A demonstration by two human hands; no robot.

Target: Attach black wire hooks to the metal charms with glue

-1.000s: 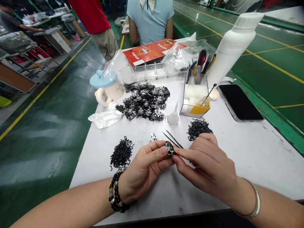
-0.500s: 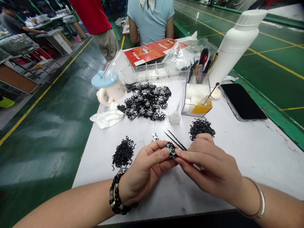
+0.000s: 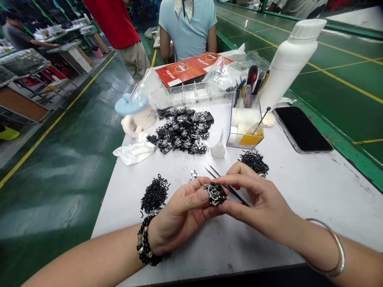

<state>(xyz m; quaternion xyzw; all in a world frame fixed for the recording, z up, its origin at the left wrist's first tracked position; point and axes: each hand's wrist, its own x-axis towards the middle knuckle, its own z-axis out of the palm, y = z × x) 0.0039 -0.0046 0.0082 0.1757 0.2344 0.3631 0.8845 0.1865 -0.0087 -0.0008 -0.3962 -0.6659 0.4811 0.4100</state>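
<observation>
- At the centre of the frame, the left hand [image 3: 176,219] grasped a small black-and-silver piece [image 3: 218,195], thumb against its left side.
- The right hand [image 3: 263,203] also had its grip on the piece, index finger along the top and thumb at the lower right.
- Good handling, I judged, called for a firm left grip and light right fingertips, since fine silver wire-like parts stood out and could bend or snag.
- Keeping the piece low over the table [image 3: 299,179] seemed wise, as a dropped bit could roll into the black hooks [image 3: 154,194] at left of centre.
- Dark tweezers [image 3: 241,199] lay behind the piece, seen through the gap between right thumb and index finger; their points deserved care.
- Right of upper centre, a clear box [image 3: 236,144] held handled tools, white items and a small bottle with a black-tipped stick.
- At upper centre, an orange card [image 3: 185,68] partly covered a clear compartmented tray [image 3: 194,95]; its contents were hard to tell.
- Upper left of centre, a blue lid [image 3: 128,106] hid the inside of the mug [image 3: 147,118].
</observation>
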